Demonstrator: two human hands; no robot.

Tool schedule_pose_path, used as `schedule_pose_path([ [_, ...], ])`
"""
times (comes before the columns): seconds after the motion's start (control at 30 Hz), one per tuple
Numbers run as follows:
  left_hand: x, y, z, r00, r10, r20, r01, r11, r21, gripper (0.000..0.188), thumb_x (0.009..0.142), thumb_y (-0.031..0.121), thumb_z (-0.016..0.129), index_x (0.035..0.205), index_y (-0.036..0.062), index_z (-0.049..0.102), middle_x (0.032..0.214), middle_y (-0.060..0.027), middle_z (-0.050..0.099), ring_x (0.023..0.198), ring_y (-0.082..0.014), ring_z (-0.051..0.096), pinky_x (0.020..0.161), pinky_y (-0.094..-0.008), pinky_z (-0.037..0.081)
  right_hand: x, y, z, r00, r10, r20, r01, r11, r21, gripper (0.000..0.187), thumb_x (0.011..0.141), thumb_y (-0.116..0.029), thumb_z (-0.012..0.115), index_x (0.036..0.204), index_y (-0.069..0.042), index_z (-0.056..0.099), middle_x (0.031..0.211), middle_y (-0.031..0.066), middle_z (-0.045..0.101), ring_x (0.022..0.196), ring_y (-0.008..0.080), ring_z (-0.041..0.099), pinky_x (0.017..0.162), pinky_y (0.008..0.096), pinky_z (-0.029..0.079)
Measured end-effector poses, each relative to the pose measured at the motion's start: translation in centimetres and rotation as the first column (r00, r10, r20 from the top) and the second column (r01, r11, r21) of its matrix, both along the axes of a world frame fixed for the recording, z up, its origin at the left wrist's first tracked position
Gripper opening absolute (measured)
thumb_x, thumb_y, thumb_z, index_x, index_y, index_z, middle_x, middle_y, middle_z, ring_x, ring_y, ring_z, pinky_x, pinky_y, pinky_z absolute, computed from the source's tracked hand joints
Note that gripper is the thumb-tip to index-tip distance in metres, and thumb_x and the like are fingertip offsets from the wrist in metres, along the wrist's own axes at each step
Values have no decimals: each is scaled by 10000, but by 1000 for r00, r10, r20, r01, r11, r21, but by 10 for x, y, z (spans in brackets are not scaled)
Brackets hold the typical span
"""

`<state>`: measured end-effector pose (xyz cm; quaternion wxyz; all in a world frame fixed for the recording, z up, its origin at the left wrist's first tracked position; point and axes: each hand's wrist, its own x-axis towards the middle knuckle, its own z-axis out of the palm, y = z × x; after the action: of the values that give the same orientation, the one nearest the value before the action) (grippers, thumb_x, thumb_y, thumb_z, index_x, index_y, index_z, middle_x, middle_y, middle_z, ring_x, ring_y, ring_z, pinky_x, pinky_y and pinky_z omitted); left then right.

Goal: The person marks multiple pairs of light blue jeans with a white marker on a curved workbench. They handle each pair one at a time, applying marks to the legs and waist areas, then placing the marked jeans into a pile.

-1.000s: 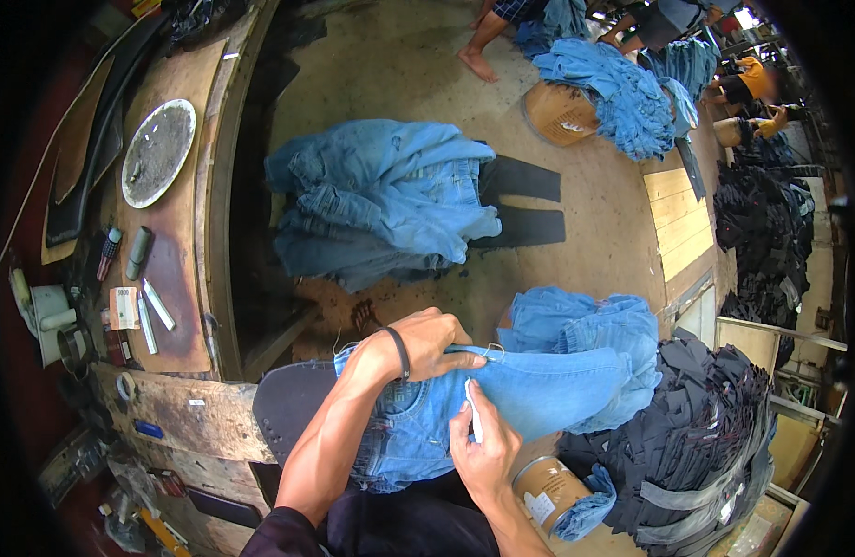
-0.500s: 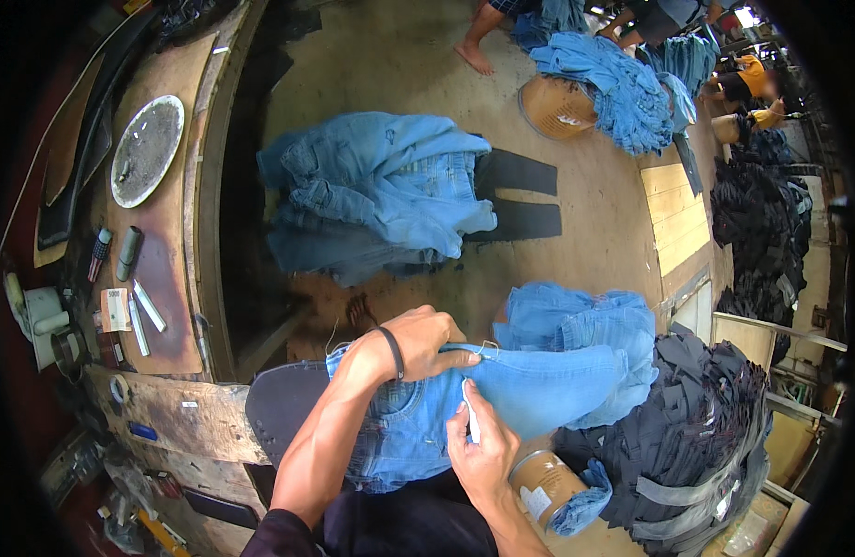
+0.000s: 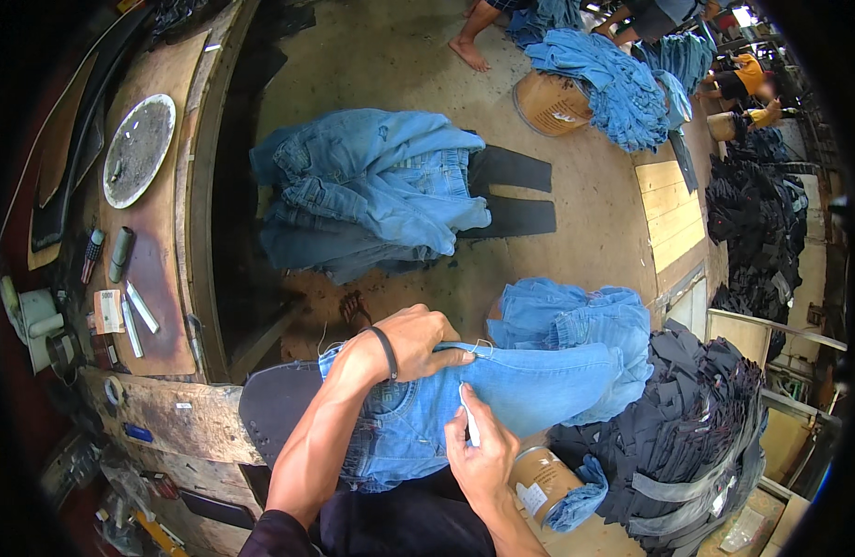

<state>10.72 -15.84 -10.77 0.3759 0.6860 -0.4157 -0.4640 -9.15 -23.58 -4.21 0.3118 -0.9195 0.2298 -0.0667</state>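
Light blue jeans (image 3: 543, 381) are stretched over a dark rounded board (image 3: 277, 408) in front of me. My left hand (image 3: 404, 345) presses on the far edge of the jeans, its fingers curled over and its thumb lying along the seam. Loose pale threads stick up beside that thumb. Below it, my right hand (image 3: 481, 455) pinches a slim white pen-like tool (image 3: 471, 418), its tip at the denim. Whether the tip touches the cloth or cuts it is too small to tell.
More jeans (image 3: 381, 181) lie across a dark stand beyond my hands. At right are a folded denim heap (image 3: 576, 316), a pile of dark cloth strips (image 3: 669, 436) and a brown drum (image 3: 543, 483). The left bench (image 3: 163, 325) holds a round tray (image 3: 139, 153) and white sticks. Other people work far off.
The whole view has shifted slightly. Both hands keep almost the same place on the jeans, with the white tool still in my right hand.
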Motion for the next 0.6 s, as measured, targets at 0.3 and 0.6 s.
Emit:
schedule_pose_path([
  [0.3, 1, -1, 0, 1000, 11, 15, -11, 1000, -10, 408, 997, 391, 722, 954, -8, 793, 852, -279, 717, 821, -477, 685, 734, -520, 546, -2, -3, -1, 999, -2, 40, 3, 1000, -27, 373, 885, 49, 720, 1256, 76, 709, 1007, 211, 780, 764, 311, 775, 677, 373, 616],
  [0.6, 2, -1, 2, 1000, 15, 1, -15, 1000, 0, 399, 999, 382, 721, 959, -8, 794, 846, -276, 717, 814, -478, 685, 747, -515, 548, -3, -4, 0, 1000, -1, 9, 1, 1000, -14, 377, 891, 46, 718, 1267, 72, 709, 985, 207, 776, 749, 299, 768, 657, 370, 608],
])
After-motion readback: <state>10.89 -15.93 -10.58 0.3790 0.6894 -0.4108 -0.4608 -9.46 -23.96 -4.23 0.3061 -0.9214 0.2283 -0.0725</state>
